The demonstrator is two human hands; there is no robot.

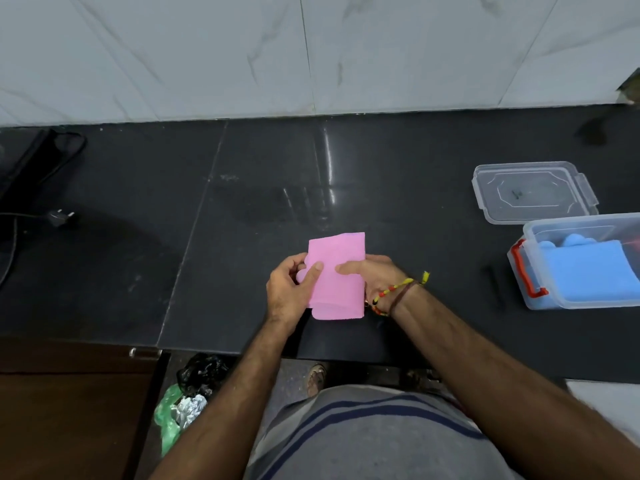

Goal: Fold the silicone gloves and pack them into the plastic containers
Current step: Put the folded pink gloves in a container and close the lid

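Pinching the folded pink glove (337, 277) between them, left hand (291, 289) and right hand (372, 275) grip its sides.

Left hand (291, 289): curled, thumb laid flat on top, fingers tucked beneath what is gripped
Right hand (370, 271): closed in a pinch, thumb pressed on top, pointing left
Forearms: both bare, extended forward, converged at the centre
Right wrist: ringed by beaded threads
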